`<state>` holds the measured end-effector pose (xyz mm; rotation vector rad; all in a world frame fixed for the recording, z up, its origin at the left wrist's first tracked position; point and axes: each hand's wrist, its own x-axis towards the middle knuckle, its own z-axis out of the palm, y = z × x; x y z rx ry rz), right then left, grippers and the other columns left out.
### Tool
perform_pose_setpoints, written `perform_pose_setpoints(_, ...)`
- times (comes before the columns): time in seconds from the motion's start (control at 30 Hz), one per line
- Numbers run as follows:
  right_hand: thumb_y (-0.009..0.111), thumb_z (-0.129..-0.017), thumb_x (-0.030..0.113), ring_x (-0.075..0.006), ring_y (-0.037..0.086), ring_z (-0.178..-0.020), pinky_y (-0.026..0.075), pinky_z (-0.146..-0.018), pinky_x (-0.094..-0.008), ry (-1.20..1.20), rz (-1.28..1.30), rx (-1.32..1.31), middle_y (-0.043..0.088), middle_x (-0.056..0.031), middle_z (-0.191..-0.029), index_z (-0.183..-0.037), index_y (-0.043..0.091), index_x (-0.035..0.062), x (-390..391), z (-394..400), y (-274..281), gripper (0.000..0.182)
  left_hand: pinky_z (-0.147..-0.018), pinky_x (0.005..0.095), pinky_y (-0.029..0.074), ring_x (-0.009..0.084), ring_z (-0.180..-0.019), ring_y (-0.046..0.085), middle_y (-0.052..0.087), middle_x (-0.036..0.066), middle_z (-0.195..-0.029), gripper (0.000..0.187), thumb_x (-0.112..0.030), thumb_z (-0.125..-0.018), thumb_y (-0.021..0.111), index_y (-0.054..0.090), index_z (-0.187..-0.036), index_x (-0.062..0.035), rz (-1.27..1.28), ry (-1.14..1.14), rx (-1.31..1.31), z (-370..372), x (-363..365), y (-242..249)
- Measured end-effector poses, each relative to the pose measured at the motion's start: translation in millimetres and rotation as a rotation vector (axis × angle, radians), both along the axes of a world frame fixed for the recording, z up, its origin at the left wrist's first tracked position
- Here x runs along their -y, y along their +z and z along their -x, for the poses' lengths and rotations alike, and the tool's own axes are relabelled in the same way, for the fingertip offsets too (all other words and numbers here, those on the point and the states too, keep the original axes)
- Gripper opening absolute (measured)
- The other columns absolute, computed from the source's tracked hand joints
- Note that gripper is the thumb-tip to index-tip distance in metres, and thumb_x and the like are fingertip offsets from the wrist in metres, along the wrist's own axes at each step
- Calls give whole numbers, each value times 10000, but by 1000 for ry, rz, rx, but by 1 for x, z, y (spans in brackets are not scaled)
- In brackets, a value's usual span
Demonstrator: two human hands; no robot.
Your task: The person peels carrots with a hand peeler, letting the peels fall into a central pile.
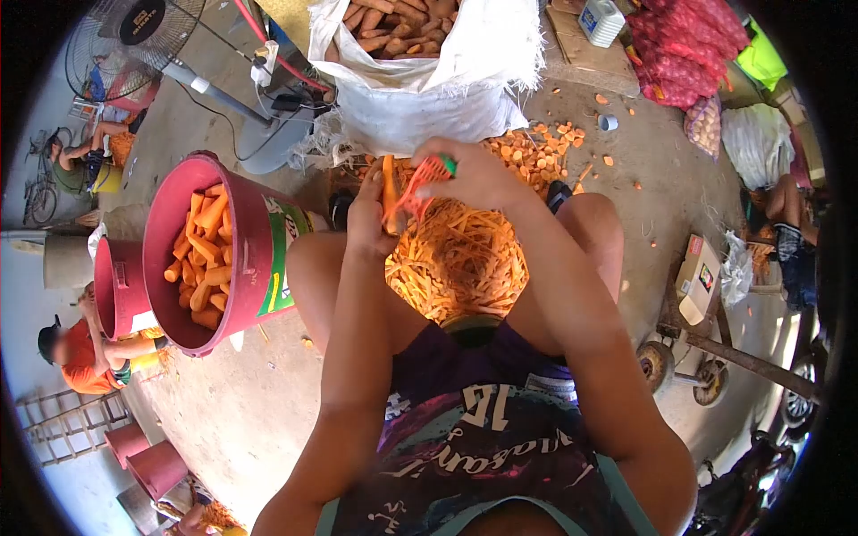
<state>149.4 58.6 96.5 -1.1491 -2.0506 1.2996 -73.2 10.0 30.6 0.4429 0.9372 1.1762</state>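
My left hand is closed round a carrot held upright, its orange flesh showing. In my right hand is a red peeler with a green part at its end; its head lies right at the side of the carrot. Below both hands, between my knees, a container is heaped with carrot peelings. Cut carrot pieces lie scattered on the floor just beyond it. A white sack of unpeeled carrots stands in front of me.
To my left stands a red tub with peeled carrots, beside another red tub. A fan is at upper left. Red net sacks and a wheeled cart are on the right. People sit working at both sides.
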Motion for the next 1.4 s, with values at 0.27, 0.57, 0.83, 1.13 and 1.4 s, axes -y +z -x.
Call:
perform_pose_setpoints(0.27, 886, -867, 279, -191, 697, -1002, 549, -915, -347, -175, -79, -16, 745, -81, -1102, -1261, 666, 142, -20, -13, -16, 472, -853, 336, 598, 207, -1088, 687, 620, 81, -1394, 520, -255, -1140, 437, 388, -1643, -128, -34, -202, -187, -3, 9, 22)
perform_pose_setpoints(0.57, 899, -851, 338, -215, 704, -1001, 549, -936, -363, -335, -106, 42, 755, -88, -1094, -1262, 645, 141, -14, -15, -9, 522, -749, 339, 591, 170, -974, 690, 669, 67, -1214, 490, -324, -1140, 488, 465, -1574, -99, 51, -15, 20, 9, 7, -3)
perform_pose_setpoints(0.83, 907, -833, 308, -270, 715, -1059, 546, -962, -396, -100, -129, -21, 761, -122, -1144, -1297, 662, 127, -14, -11, -21, 555, -701, 286, 581, 142, -830, 659, 659, 28, -1041, 456, -319, -1138, 498, 506, -1527, -83, 59, -35, 13, -19, 12, 29)
perform_pose_setpoints(1.13, 894, -854, 304, -242, 703, -1043, 540, -953, -375, -456, -18, -9, 751, -116, -1101, -1252, 643, 102, -29, -27, -12, 511, -642, 306, 568, 142, -799, 661, 654, 43, -1025, 446, -344, -1137, 484, 512, -1512, -105, 66, -104, -33, -5, 16, 27)
perform_pose_setpoints(1.4, 913, -816, 332, -265, 695, -1095, 524, -997, -395, -44, -40, -18, 746, -108, -1153, -1270, 673, 106, 0, 0, -8, 562, -620, 319, 601, 189, -777, 694, 684, 61, -1048, 382, -342, -1146, 465, 550, -1434, -105, 48, -2, 80, -17, 6, 23)
